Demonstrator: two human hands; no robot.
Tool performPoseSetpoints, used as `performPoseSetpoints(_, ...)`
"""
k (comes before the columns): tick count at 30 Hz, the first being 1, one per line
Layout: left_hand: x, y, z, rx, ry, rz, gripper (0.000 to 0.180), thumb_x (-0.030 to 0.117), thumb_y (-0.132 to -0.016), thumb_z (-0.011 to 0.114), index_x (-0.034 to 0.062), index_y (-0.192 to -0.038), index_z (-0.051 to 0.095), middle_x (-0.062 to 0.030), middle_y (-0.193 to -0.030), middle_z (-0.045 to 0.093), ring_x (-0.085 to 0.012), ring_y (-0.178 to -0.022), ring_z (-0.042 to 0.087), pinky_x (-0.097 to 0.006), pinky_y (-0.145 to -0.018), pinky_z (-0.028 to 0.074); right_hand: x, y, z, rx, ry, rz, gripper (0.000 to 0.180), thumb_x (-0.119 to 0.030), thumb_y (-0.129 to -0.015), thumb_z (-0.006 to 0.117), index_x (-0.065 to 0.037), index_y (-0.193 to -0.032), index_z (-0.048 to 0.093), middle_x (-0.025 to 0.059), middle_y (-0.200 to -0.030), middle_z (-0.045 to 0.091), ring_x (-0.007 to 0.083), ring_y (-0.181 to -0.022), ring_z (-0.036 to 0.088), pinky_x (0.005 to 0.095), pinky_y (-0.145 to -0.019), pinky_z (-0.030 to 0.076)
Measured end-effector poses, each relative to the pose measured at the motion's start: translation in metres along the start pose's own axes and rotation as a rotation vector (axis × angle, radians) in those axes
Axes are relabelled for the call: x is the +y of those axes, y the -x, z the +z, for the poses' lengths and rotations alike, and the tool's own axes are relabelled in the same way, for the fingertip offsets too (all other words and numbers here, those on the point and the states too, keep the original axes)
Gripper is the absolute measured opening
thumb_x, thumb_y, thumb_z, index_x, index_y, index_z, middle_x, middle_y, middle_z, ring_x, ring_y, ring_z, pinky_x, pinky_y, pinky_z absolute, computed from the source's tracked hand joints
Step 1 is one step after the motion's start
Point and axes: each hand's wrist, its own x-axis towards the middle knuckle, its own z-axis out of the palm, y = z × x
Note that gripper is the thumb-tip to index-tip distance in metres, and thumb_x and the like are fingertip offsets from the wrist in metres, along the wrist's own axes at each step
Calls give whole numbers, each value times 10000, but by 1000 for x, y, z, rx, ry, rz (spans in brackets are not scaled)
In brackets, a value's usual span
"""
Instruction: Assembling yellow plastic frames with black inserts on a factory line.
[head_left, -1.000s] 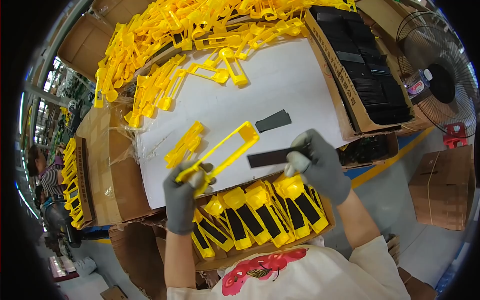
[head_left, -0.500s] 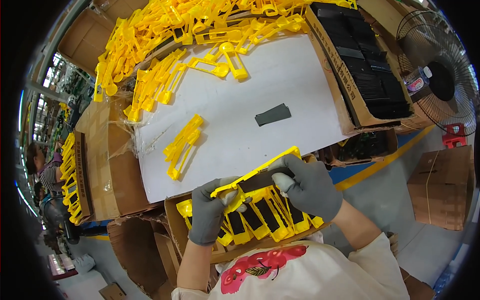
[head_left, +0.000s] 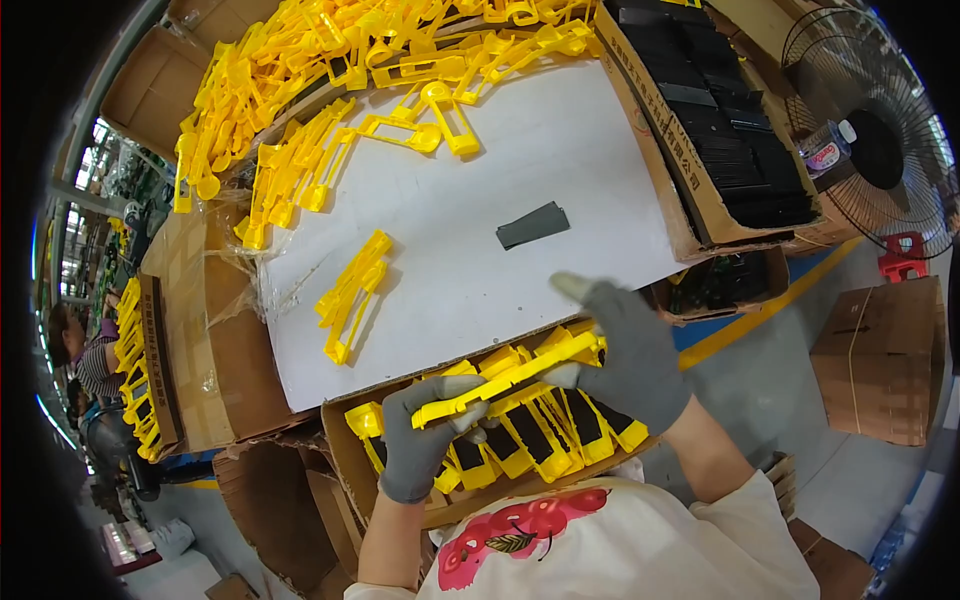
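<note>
My left hand, in a grey glove, is closed on the left end of a long yellow plastic frame, held edge-up over an open carton. At the frame's other end is my gloved right hand. Its thumb touches the frame's near side, while the forefinger stretches away above the white board. The carton below holds a row of yellow frames fitted with black strips. Two dark flat strips lie overlapping on the white board. To their left rest a couple of loose yellow frames.
A heap of yellow frames covers the far left of the board. At the far right stands a carton packed with black strips. Beyond it are a bottle and a fan. A person is off to the left.
The yellow frame has lowered and turned edge-up toward the carton. My right forefinger has lifted off it and straightened, leaving the thumb against it. The view has shifted slightly.
</note>
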Motion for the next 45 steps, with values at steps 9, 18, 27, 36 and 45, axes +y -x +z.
performPoseSetpoints(9, -6, 10, -4, -97, -194, -111, 202, -26, -812, 691, -23, -1013, 665, -67, -804, 677, -93, -613, 634, -198, -515, 505, -8, 67, 4, -493, -310, 290, 307, -391, -763, 750, -111, -865, 678, 81, -641, 626, 257, -535, 612, 339, -504, 472)
performPoseSetpoints(18, 44, -12, -75, -464, -697, -307, 272, 42, -805, 685, 54, -1048, 564, -12, -902, 607, -71, -659, 629, -216, -505, 486, -14, 57, -11, -724, -392, 334, 527, -412, -694, 783, -126, -1115, 648, 18, -630, 605, 160, -538, 601, 272, -536, 477)
performPoseSetpoints(27, 59, -41, -64, -64, -1425, 348, 445, 221, -710, 767, 109, -1110, 608, -136, -981, 669, -327, -869, 647, -408, -737, 518, 35, 2, 25, -459, -232, 294, 286, -333, -783, 724, -142, -995, 693, 41, -725, 653, 175, -616, 610, 284, -594, 487)
performPoseSetpoints(36, 69, -203, -128, 18, -1586, 365, 640, 117, -680, 731, 112, -1290, 536, -141, -1158, 643, -324, -1100, 579, -403, -975, 448, 76, -76, 69, -345, -4, 94, 178, -186, -781, 696, -149, -953, 667, 34, -922, 612, 248, -863, 626, 370, -750, 506)
performPoseSetpoints(45, 59, -188, -105, -223, -1274, 318, 701, 197, -688, 759, 96, -1335, 507, -136, -1205, 613, -291, -1135, 571, -376, -984, 440, 88, -89, 92, -471, 280, 56, 271, -198, -739, 734, -129, -990, 660, 67, -1056, 596, 264, -994, 580, 394, -827, 493)
